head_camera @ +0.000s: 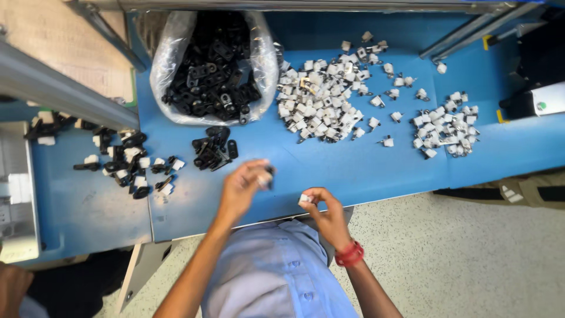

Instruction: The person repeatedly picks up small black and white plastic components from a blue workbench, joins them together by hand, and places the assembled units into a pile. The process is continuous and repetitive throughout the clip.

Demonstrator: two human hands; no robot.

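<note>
My left hand (242, 187) is over the near edge of the blue table (353, 165), blurred, fingers pinched on a small black part (269, 174). Close to its right, my right hand (326, 213) pinches a small white part (305, 199) between thumb and fingers; a red band is on that wrist. A small heap of black parts (213, 148) lies just beyond my left hand. A large heap of white parts (321, 99) lies farther back toward the right.
A clear plastic bag of black parts (213, 65) stands at the back. Joined black-and-white pieces (132, 165) lie at the left. Another cluster of white parts (447, 125) sits at the right. A metal rail (65, 91) crosses the left side. Another person's hand (12, 288) shows at bottom left.
</note>
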